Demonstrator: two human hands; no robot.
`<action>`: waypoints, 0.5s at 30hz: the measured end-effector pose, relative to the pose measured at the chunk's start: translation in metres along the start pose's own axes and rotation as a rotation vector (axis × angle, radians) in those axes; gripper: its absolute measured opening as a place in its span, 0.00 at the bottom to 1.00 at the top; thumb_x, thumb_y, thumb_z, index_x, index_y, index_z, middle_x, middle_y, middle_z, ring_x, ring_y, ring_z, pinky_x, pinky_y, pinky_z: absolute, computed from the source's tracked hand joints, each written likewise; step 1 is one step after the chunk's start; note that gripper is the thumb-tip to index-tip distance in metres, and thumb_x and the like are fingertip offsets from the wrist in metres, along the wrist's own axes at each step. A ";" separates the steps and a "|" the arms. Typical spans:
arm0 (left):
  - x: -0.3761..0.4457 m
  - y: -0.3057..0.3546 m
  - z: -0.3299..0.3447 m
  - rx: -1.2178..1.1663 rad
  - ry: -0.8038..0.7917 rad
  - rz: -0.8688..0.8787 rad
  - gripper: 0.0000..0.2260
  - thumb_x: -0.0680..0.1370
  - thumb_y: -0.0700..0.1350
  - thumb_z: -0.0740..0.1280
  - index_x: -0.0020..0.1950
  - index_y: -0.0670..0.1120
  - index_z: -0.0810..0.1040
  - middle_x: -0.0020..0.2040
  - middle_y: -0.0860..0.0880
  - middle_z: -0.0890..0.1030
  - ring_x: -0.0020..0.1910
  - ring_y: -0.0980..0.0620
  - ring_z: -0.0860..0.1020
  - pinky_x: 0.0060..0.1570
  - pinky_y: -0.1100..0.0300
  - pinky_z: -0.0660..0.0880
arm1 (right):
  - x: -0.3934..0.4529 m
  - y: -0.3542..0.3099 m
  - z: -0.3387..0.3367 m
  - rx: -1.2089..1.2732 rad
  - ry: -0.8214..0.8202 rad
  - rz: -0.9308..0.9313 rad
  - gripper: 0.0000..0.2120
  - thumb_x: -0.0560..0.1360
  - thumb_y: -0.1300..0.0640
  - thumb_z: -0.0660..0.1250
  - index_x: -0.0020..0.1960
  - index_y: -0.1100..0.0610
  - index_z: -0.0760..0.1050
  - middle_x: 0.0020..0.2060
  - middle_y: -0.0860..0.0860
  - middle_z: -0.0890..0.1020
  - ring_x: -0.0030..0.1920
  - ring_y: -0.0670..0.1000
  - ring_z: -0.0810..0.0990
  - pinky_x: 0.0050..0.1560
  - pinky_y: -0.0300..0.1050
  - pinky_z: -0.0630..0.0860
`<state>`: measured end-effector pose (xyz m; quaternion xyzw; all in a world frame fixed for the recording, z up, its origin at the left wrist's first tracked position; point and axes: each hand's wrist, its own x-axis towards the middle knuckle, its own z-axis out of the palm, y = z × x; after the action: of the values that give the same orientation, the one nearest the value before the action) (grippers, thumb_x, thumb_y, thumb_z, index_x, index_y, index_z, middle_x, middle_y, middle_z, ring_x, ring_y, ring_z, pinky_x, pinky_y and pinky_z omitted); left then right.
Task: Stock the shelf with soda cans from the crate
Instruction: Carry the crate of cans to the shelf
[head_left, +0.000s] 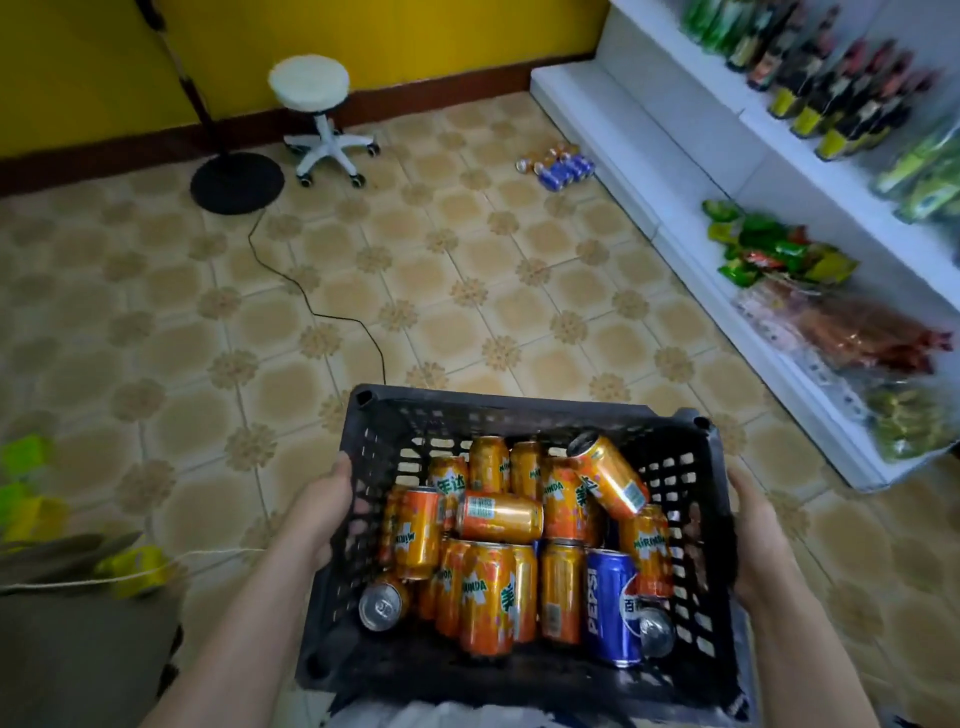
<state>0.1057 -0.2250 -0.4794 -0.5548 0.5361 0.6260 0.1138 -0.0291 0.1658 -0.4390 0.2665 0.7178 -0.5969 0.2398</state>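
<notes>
Both hands' fingers (340, 470) behind crate (519, 415)

Fingers of left hand (324, 506) and right hand (759, 538) hidden behind crate (524, 410) walls. Near crate edge cut off below. Labels on shelf (670, 109) bottles (831, 93) blurred. Floor cans (558, 165) too small to read.

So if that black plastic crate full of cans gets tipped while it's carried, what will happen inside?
The black slatted plastic crate probably feels heavy. Its orange soda cans lie loose, so they would likely roll and shift. Left hand and right hand grip opposite walls, which should steady it.
</notes>
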 end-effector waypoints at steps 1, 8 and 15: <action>0.009 0.020 0.001 0.000 0.004 0.011 0.25 0.84 0.61 0.52 0.52 0.40 0.75 0.40 0.43 0.78 0.32 0.48 0.70 0.32 0.56 0.65 | 0.007 -0.015 0.011 0.015 0.004 0.021 0.30 0.78 0.35 0.57 0.51 0.64 0.78 0.40 0.65 0.81 0.38 0.59 0.79 0.40 0.50 0.74; 0.072 0.171 0.002 0.001 0.005 0.080 0.28 0.83 0.63 0.52 0.58 0.40 0.76 0.40 0.44 0.77 0.33 0.48 0.72 0.33 0.56 0.67 | 0.061 -0.137 0.079 0.053 -0.020 0.072 0.28 0.75 0.32 0.56 0.39 0.57 0.74 0.28 0.54 0.75 0.23 0.52 0.73 0.24 0.40 0.71; 0.136 0.318 0.021 -0.001 0.025 0.154 0.27 0.82 0.63 0.54 0.57 0.40 0.77 0.41 0.44 0.78 0.33 0.48 0.72 0.34 0.56 0.69 | 0.153 -0.239 0.136 0.092 -0.050 0.060 0.27 0.75 0.32 0.57 0.38 0.55 0.74 0.29 0.54 0.75 0.24 0.52 0.74 0.26 0.42 0.71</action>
<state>-0.1896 -0.3970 -0.4208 -0.5198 0.5782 0.6261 0.0585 -0.2989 0.0120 -0.3891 0.2836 0.6752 -0.6282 0.2629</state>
